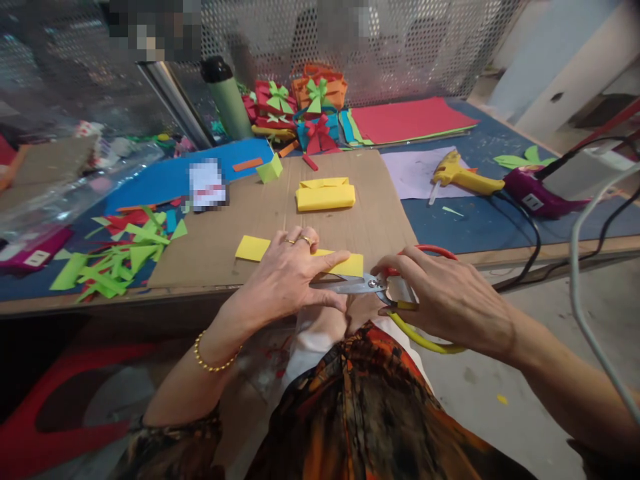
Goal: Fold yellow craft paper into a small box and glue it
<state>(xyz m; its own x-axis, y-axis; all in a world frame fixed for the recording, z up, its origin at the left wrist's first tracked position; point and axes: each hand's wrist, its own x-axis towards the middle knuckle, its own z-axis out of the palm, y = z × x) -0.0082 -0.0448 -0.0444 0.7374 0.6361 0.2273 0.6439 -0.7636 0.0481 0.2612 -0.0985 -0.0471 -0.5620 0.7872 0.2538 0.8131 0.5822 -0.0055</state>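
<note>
Green scraps (120,257) lie at the counter's (475,223) left. Next, the left hand (287,277) presses a yellow strip (300,257) flat on the cardboard (260,213), fingers spread on it rather than clenched; the strip lies at the cardboard's near edge, its long axis running left to right. The right hand (445,300) has its grip closed through the handles of scissors (370,285) (blades pointing left, toward the strip's near edge). A folded yellow piece (325,195) sits farther back; glue guns (463,175) lie at the right.
</note>
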